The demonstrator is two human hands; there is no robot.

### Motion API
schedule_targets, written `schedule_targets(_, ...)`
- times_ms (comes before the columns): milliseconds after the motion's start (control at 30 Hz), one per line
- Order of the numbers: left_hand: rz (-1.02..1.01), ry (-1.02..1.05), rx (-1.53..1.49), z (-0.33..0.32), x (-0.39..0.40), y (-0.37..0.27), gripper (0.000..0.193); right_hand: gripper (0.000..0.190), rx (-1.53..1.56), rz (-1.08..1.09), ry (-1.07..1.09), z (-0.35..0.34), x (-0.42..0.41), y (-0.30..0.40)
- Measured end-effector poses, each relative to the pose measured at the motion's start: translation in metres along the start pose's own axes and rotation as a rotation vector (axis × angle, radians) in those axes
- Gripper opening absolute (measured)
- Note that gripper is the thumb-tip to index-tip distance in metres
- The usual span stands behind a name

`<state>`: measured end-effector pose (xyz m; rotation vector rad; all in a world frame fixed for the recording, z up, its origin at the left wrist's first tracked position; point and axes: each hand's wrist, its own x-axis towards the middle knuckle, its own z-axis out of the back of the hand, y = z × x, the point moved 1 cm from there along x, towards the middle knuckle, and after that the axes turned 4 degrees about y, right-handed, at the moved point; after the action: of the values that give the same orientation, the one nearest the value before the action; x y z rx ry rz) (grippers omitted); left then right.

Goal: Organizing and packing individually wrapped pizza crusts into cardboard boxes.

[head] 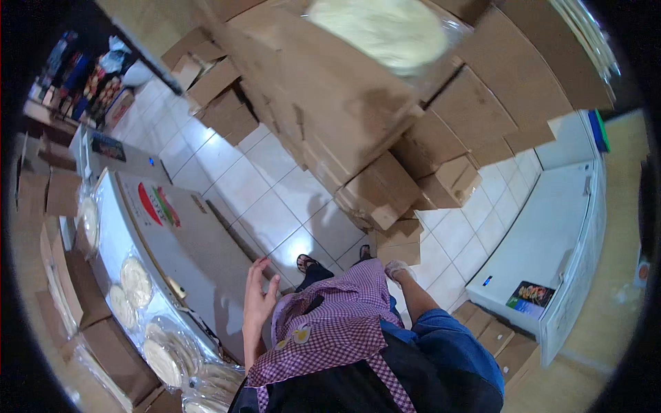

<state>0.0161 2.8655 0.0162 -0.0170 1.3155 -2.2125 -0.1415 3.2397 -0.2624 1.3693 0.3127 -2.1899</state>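
My left hand [261,295] is raised over the side of a white chest freezer [191,253], fingers apart and holding nothing. On my right side, my right hand [398,270] hangs low in a clear plastic glove. Its fingers are partly hidden and blurred, so their grip cannot be told. A checked apron [341,320] covers my front. Along the freezer's top lie bagged flat dough rounds [168,353] and two loose rounds [135,282]. Ahead, a large bagged dough round [382,31] rests on a stack of cardboard boxes [330,98].
White floor tiles [258,206] run between the freezer and the boxes. To the right stands another chest freezer [537,227] with low cartons [496,338] beside it. More cardboard boxes [111,356] line the left side. A further freezer [124,149] stands farther off.
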Motion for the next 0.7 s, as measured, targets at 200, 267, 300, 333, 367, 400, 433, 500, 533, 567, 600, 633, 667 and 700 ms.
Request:
schedule_targets(200,-0.044,0.219,0.243,-0.077,-0.003,-0.011,0.039,0.033,-0.018,0.16,-0.046,-0.011,-0.01,-0.031)
schedule_targets(267,-0.007,0.343,0.302,-0.113,0.006,-0.026,0.042,0.031,-0.062,0.204,-0.15,-0.076,0.015,-0.081)
schedule_targets(300,-0.101,0.385,0.342,-0.134,0.014,-0.025,0.044,0.029,-0.123,0.254,-0.246,-0.106,0.03,-0.107)
schedule_targets(333,-0.119,0.467,0.285,-0.157,0.026,-0.039,0.045,0.029,-0.129,0.232,-0.267,-0.158,0.042,-0.158)
schedule_targets(367,-0.121,0.533,0.218,-0.174,0.033,-0.047,0.046,0.027,-0.151,0.103,-0.276,-0.194,0.06,-0.187)
schedule_targets(400,-0.144,0.532,0.288,-0.187,0.029,-0.042,0.047,0.021,-0.456,0.254,-0.037,-0.191,0.062,-0.194)
schedule_targets(433,-0.17,0.533,0.355,-0.198,0.024,-0.038,0.049,0.032,0.34,-0.072,-0.076,-0.182,0.054,-0.176)
schedule_targets(500,-0.206,0.578,0.355,-0.226,0.036,-0.054,0.049,0.03,0.14,-0.009,-0.213,-0.203,0.042,-0.225)
schedule_targets(533,-0.182,0.581,0.397,-0.235,0.034,-0.056,0.05,0.03,0.138,0.033,-0.225,-0.191,0.027,-0.235)
schedule_targets(567,-0.168,0.588,0.431,-0.241,0.034,-0.057,0.05,0.025,0.064,-0.005,-0.087,-0.168,0.015,-0.223)
schedule_targets(600,-0.15,0.596,0.463,-0.244,0.033,-0.056,0.052,0.023,-0.013,-0.05,0.052,-0.126,0.0,-0.209)
schedule_targets(633,-0.181,0.605,0.461,-0.251,0.034,-0.062,0.052,0.023,0.001,-0.076,0.039,-0.123,-0.009,-0.219)
schedule_targets(667,-0.171,0.61,0.426,-0.255,0.036,-0.067,0.051,0.023,0.004,-0.064,-0.031,-0.117,-0.015,-0.223)
schedule_targets(700,-0.17,0.613,0.386,-0.259,0.042,-0.071,0.051,0.023,0.002,-0.061,-0.106,-0.114,-0.014,-0.232)
